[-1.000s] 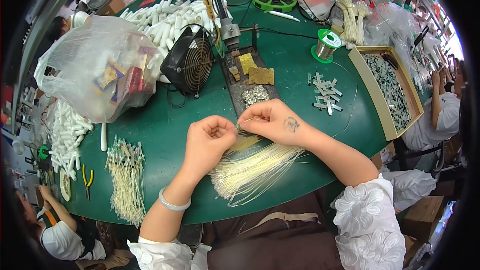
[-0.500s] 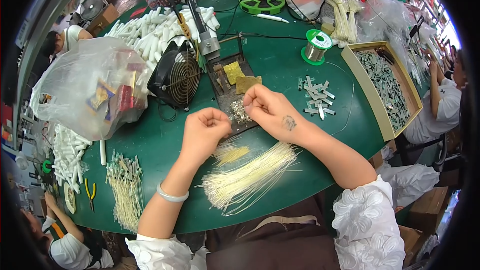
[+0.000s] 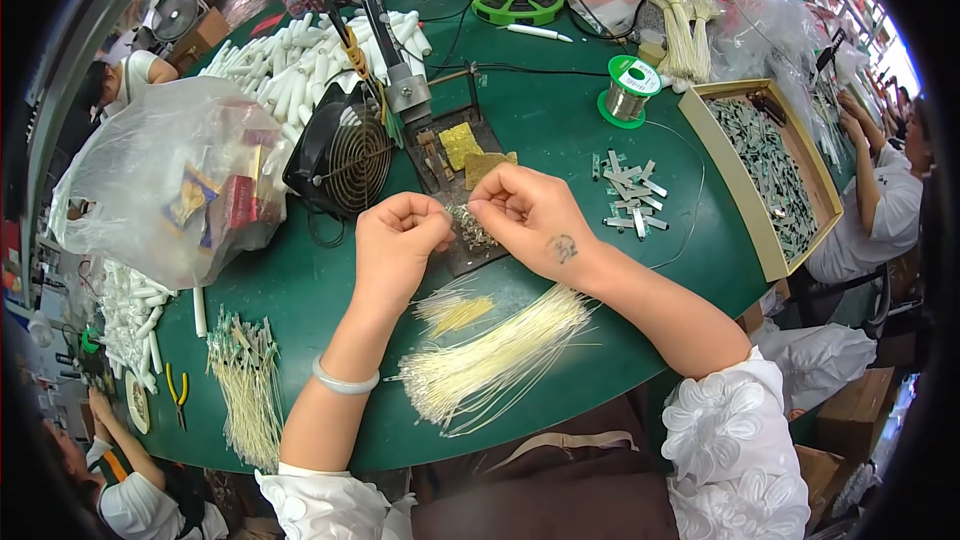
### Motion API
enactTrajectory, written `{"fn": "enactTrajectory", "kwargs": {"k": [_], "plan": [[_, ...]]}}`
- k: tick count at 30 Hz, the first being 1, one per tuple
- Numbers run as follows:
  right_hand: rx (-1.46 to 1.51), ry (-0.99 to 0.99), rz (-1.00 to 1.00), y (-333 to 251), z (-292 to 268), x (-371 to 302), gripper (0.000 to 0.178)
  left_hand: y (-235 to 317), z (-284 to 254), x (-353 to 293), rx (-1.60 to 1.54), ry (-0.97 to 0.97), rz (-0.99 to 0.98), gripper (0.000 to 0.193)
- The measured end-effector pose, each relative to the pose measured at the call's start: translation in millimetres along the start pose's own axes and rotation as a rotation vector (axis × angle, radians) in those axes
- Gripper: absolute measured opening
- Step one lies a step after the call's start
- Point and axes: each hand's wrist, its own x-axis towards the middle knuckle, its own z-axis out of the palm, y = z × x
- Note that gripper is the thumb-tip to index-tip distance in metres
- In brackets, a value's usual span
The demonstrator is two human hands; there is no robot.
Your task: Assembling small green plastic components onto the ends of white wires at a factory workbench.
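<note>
My left hand (image 3: pixel 398 245) is closed, with thumb and fingertips pressed together, beside a heap of silvery scraps (image 3: pixel 470 230). Across that heap, my right hand (image 3: pixel 538 220) makes a similar pinch. Anything between the fingertips of either hand is too small or hidden to make out. The scraps lie on a dark metal plate (image 3: pixel 408 136) that also carries a yellow sponge (image 3: pixel 460 146) and a brown one (image 3: pixel 488 166). Below my hands lie a thick bundle of pale thin wires (image 3: pixel 495 360) and a smaller wire bunch (image 3: pixel 462 312).
At the left stand a black fan (image 3: pixel 342 152) and a plastic bag (image 3: pixel 165 170), with white tubes (image 3: pixel 290 70) behind. A soldering iron (image 3: pixel 385 35) leans over the plate. Rightward are a solder spool (image 3: pixel 630 90), small strips (image 3: pixel 632 190) and a strip-filled cardboard box (image 3: pixel 795 265). Pliers (image 3: pixel 178 395) lie left.
My left hand has risen slightly and turned, its fingers still pinched. My right hand stays pinched over the scraps with a small shift. The whole view has drifted a little.
</note>
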Motion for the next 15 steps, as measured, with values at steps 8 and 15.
{"fn": "enactTrajectory", "kwargs": {"k": [8,15], "plan": [[0.071,0.008,0.032,1.7,1.9,0.7,0.007,2.0,3.1,0.7,-0.056,0.035,0.041,0.001],[0.075,-0.009,0.063,0.3,1.0,1.0,0.006,1.4,3.6,0.9,-0.082,0.034,0.058,0.001]]}}
